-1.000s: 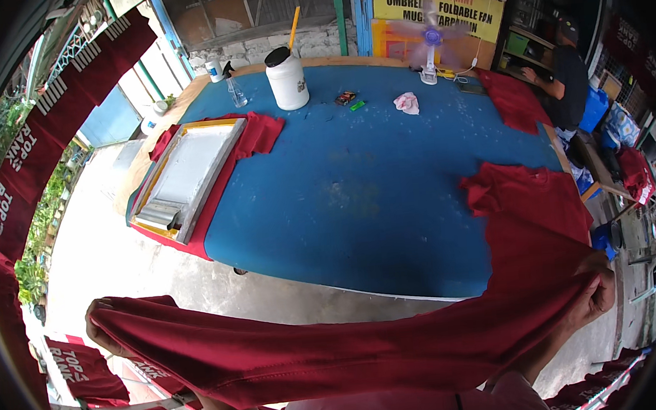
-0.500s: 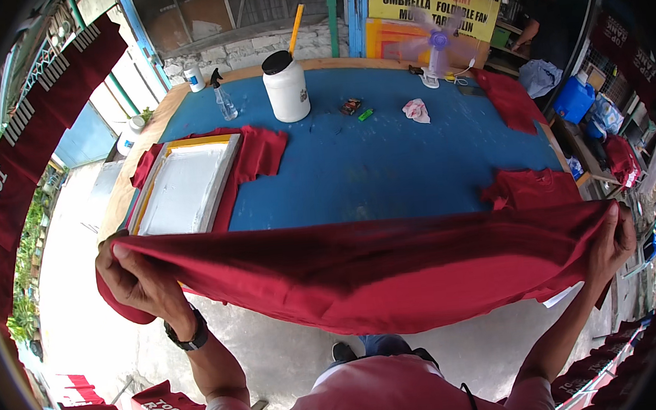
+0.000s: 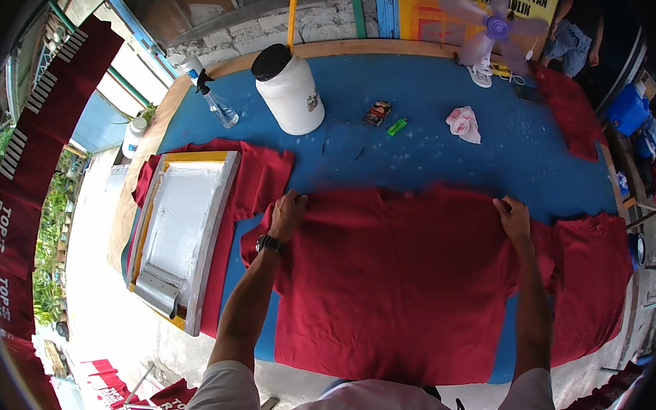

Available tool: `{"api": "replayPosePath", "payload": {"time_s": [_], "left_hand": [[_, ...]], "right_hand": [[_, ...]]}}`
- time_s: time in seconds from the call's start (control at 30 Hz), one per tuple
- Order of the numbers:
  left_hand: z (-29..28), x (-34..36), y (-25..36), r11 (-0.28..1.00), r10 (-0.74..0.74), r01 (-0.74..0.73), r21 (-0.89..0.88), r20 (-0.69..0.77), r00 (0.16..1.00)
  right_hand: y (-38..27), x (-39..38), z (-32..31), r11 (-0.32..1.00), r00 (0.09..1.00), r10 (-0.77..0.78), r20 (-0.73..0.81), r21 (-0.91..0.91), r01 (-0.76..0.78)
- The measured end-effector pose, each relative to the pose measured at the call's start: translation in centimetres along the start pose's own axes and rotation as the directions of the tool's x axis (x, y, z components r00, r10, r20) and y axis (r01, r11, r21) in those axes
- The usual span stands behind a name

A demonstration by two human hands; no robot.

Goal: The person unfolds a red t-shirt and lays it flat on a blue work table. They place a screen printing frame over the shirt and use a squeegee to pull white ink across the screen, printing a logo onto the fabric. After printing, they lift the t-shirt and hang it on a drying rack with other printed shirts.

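A dark red T-shirt [image 3: 388, 285] lies spread over the blue-topped table in front of me, its neck edge at the far side and its lower edge at the near side. My left hand [image 3: 289, 216], with a black watch on the wrist, is closed on the shirt's left shoulder. At the right shoulder, my right hand [image 3: 512, 217] pinches the cloth. Left of the shirt, a framed printing screen [image 3: 182, 209] rests on another red shirt [image 3: 260, 176], with a metal-edged squeegee [image 3: 158, 292] in its near end.
On the blue table [image 3: 386, 154] stand a white jar [image 3: 292, 96] with a black lid, a spray bottle [image 3: 220, 109] and a fan [image 3: 496, 28]. A green lighter [image 3: 397, 127] and crumpled cloth [image 3: 463, 125] lie mid-table. Another red shirt [image 3: 592, 284] is at right. A person [image 3: 573, 39] stands beyond.
The T-shirt, held stretched between my raised hands before, is now down on the table. Both hands have moved inward and farther forward, still holding its shoulders. The squeegee has come into view.
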State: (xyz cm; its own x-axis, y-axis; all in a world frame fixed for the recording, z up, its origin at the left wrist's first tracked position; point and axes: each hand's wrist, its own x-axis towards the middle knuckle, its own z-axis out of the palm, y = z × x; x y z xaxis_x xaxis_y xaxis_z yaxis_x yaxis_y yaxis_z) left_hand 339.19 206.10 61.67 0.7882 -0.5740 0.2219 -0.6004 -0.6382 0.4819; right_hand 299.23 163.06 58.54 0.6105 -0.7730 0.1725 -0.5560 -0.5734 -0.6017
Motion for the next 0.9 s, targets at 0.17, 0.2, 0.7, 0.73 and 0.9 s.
{"api": "replayPosePath", "payload": {"time_s": [0.17,0.2,0.7,0.73,0.9], "left_hand": [[6.9,7.9,0.8,0.974,0.118,-0.087,0.207,-0.146,0.982],[7.6,10.5,1.5,0.982,0.106,-0.077,0.170,-0.165,0.981],[13.2,25.7,1.4,0.964,-0.085,0.021,0.266,0.230,0.970],[13.6,25.8,1.4,0.961,-0.073,0.015,0.276,0.204,0.976],[14.9,27.4,2.2,0.890,0.256,-0.320,0.325,0.225,0.940]], "right_hand": [[4.5,2.4,6.2,0.996,0.978,-0.006,-0.207,-0.091,-0.013],[4.7,2.8,6.3,0.997,0.975,-0.011,-0.223,-0.071,-0.005],[5.1,4.7,6.0,0.998,0.976,0.059,-0.211,0.021,-0.056],[5.0,4.8,5.9,0.999,0.973,0.048,-0.226,0.013,-0.046],[4.9,5.1,5.6,1.000,0.963,0.007,-0.270,0.026,0.000]]}}
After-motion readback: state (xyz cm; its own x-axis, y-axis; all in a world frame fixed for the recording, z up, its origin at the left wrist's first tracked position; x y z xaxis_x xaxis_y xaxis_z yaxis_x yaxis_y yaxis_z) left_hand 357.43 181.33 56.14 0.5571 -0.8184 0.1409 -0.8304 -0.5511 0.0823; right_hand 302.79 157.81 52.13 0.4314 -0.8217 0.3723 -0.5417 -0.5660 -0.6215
